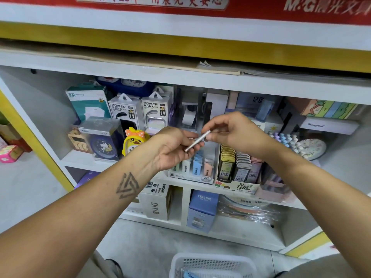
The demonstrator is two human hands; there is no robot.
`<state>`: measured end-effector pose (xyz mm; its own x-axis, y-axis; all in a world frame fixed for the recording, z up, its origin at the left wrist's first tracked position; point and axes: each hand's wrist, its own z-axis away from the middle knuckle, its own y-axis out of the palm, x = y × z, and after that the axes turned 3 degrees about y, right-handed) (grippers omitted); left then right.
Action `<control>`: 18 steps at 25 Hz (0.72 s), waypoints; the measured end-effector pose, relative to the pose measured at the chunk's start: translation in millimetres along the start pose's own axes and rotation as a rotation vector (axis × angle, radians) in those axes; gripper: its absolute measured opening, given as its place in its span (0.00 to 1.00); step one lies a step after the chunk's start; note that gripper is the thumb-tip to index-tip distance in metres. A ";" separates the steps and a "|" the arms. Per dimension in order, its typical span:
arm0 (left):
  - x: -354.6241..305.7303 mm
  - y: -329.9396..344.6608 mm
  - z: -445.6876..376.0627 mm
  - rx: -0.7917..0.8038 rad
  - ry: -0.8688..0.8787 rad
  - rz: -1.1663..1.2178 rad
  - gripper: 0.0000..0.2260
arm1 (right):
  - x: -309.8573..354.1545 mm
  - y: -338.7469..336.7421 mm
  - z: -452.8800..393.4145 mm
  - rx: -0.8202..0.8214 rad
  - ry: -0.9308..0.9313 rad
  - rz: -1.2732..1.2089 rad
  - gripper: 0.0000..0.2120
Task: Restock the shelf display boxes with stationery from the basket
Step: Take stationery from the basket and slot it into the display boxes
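Before a white shelf [180, 81] stocked with boxed goods, two bare forearms reach forward, and the hands meet at the middle of the view. Between them is a thin silver-white stick [197, 140], about the shape of a slim pen or lead tube, tilted with its upper end to the right. The left hand [174, 149] has its fingers curled round the lower end, and the right hand [230, 129] pinches the upper end between thumb and fingertips, so each grip is closed on the stick. A dark triangle tattoo [127, 185] marks the left forearm.

Just below and behind the hands, on the shelf, stands a clear display box [192, 171] of pastel-coloured packs labelled 2B. Beside it to the right is a second display box [239, 169] holding rows of dark packs marked 100. Left of the hands sit a yellow duck clock [133, 142], a blue alarm clock [104, 147] in a clear case and two power bank boxes [140, 111].

At the bottom edge, on the floor, a white plastic basket [212, 264] is partly in view, well apart from the hands, with something blue inside it.
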<state>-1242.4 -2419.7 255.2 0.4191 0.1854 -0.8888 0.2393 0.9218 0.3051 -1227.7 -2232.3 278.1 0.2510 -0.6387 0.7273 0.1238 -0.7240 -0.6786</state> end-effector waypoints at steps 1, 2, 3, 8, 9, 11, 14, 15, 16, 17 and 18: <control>1.7 1.9 -3.0 -0.042 0.035 -0.044 0.12 | -1.1 -3.4 1.8 -0.017 0.013 0.035 0.07; 3.9 3.0 -6.2 -0.122 0.113 -0.179 0.10 | -3.9 -8.7 2.1 -0.042 0.030 0.121 0.08; 6.7 2.9 -9.5 -0.207 0.217 -0.412 0.08 | -7.2 -13.6 1.7 -0.067 0.043 0.254 0.09; 23.8 0.1 -12.2 -0.070 0.472 -1.404 0.16 | -17.1 -4.2 0.2 -0.097 -0.047 0.679 0.08; 28.0 -1.1 -13.3 -0.007 0.467 -1.508 0.18 | -18.8 2.9 -1.5 -0.069 -0.046 0.691 0.07; 34.3 -4.2 -15.0 0.068 0.413 -1.616 0.21 | -21.6 15.7 -5.3 -0.020 -0.027 0.739 0.06; 36.6 -8.9 -17.1 0.097 0.364 -1.652 0.22 | -27.1 24.7 -9.5 0.012 -0.025 0.803 0.06; 36.4 -9.9 -16.9 0.107 0.362 -1.657 0.22 | -28.0 26.9 -10.4 0.019 -0.019 0.803 0.06; 35.9 -10.2 -16.6 0.116 0.365 -1.656 0.22 | -27.9 28.4 -11.0 0.026 -0.012 0.793 0.06; 35.4 -10.7 -16.2 0.123 0.369 -1.652 0.22 | -26.7 29.0 -12.0 0.041 -0.001 0.774 0.07; 35.2 -11.3 -15.8 0.126 0.374 -1.650 0.22 | -24.8 28.8 -12.8 0.065 0.013 0.750 0.08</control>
<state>-1244.2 -2418.2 215.1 -0.5392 -0.7924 -0.2852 0.2480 0.1742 -0.9530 -1242.6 -2240.7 241.9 0.2787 -0.9579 0.0687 -0.0196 -0.0772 -0.9968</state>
